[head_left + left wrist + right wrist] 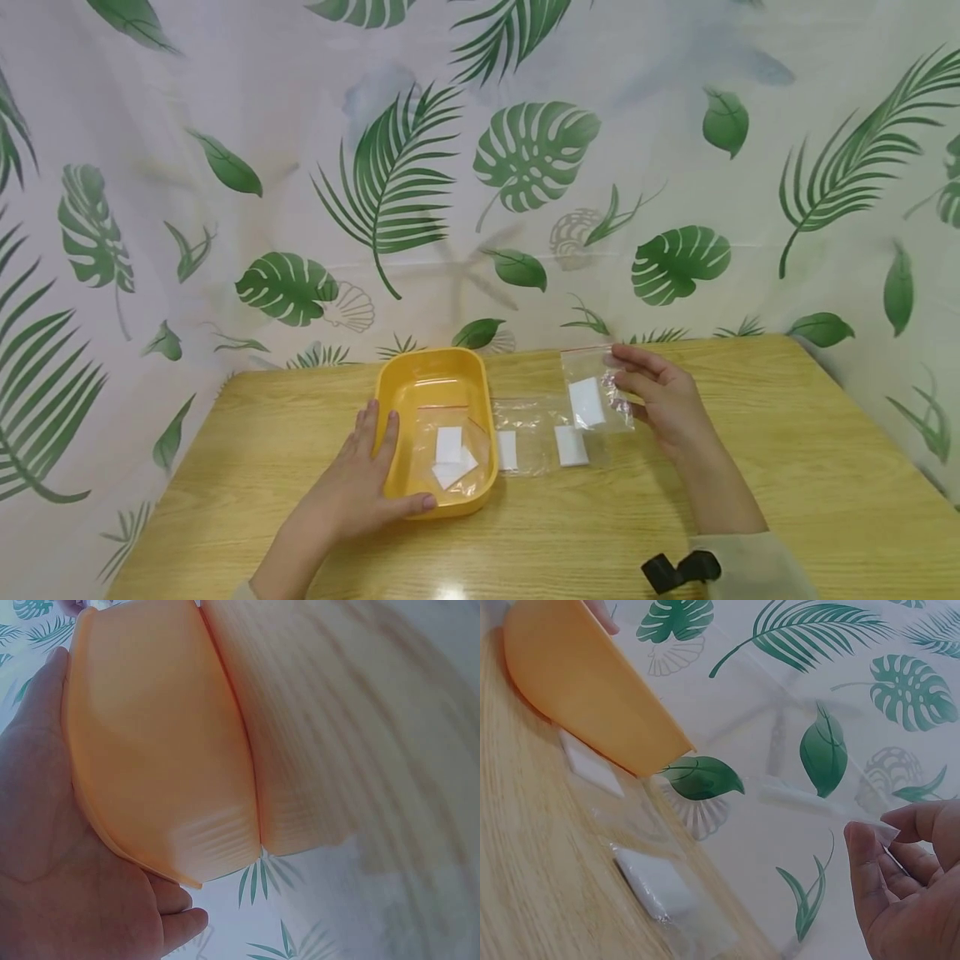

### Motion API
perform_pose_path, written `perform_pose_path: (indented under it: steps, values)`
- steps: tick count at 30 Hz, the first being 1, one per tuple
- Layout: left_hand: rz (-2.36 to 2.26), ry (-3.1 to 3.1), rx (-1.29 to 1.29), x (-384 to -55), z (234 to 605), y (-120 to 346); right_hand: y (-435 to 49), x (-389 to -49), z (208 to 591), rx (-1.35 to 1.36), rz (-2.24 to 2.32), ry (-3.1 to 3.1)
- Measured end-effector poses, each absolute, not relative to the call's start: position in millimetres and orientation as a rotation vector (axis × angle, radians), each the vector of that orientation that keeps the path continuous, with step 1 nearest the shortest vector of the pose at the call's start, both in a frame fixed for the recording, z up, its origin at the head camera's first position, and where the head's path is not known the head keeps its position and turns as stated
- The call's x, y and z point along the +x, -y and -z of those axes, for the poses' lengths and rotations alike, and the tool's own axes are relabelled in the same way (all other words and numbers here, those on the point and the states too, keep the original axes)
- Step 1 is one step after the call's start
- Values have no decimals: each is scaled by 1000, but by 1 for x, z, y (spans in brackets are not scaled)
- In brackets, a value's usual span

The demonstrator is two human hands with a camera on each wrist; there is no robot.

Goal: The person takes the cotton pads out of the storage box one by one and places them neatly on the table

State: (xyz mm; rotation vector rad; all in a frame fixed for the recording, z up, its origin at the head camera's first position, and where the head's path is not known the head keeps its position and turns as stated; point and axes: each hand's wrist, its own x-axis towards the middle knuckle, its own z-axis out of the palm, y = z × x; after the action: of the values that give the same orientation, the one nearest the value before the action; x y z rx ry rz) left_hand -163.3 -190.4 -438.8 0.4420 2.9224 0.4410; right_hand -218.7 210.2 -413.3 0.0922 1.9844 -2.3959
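My left hand (358, 479) rests along the left side of a yellow tray (381, 386), fingers on its rim and thumb at the near corner. In the left wrist view the palm lies against the rim of the tray (161, 742). My right hand (667, 400) pinches the edge of a clear zip bag (587, 390) with a white card inside, lifted above the table. The right wrist view shows thumb and fingers of the right hand (911, 877) at the corner of this bag (802, 801). Inside the tray are clear bags with white pieces (448, 446).
Two more clear bags with white pieces lie on the wooden table (585, 533) to the right of the tray: one white piece (507, 451) beside its wall, another (572, 446) below the raised bag. A leaf-print cloth (420, 250) hangs behind the table.
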Motion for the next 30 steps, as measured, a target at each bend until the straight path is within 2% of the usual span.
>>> perform_pose_path:
  steps: [30]
  values:
    - [-437, -2935, 448, -163, 442, 192, -245, -225, 438, 285, 2333, -2088]
